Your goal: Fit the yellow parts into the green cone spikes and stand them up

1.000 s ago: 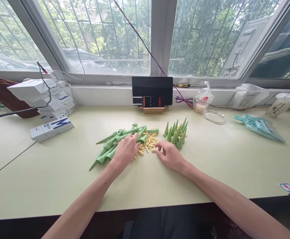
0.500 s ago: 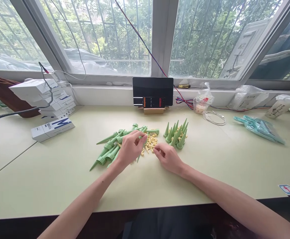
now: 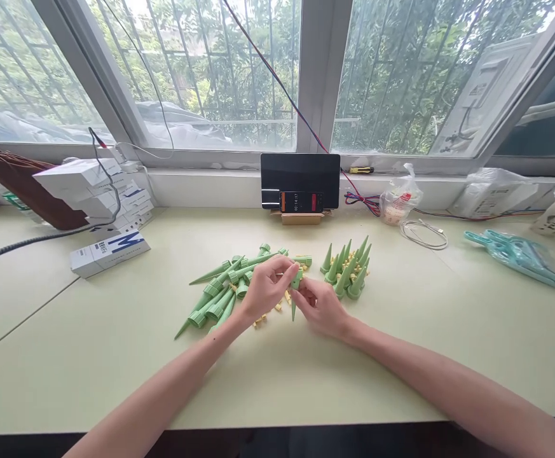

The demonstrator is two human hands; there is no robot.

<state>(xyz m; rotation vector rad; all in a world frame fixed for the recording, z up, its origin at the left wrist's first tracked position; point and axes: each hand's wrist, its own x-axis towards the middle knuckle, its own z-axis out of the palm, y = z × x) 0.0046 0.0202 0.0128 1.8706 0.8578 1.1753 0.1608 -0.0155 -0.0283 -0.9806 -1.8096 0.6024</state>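
Both hands meet above the pale yellow-green tabletop [image 3: 239, 388], about a single green plastic spike with a ribbed collar and a tapering point [image 3: 297, 280]. The spike is raised between the hands, collar uppermost and point directed downward. The left hand [image 3: 270, 286] is closed in a pinch, thumb and fingers gripping the collar. The right hand [image 3: 323, 306] is curled, its fingertips against the spike; whether it also grips a small piece cannot be told. Left of the hands lies a loose heap of similar green spikes [image 3: 211, 287]. Small pale-yellow plastic pieces [image 3: 259, 322] are scattered beside and partly behind the left hand. Beyond the right hand, a cluster of green cones [image 3: 357, 286] stands points upward, with yellow pieces among them. Behind, a black phone showing a timer [image 3: 301, 201] leans before a dark flat panel [image 3: 301, 170].
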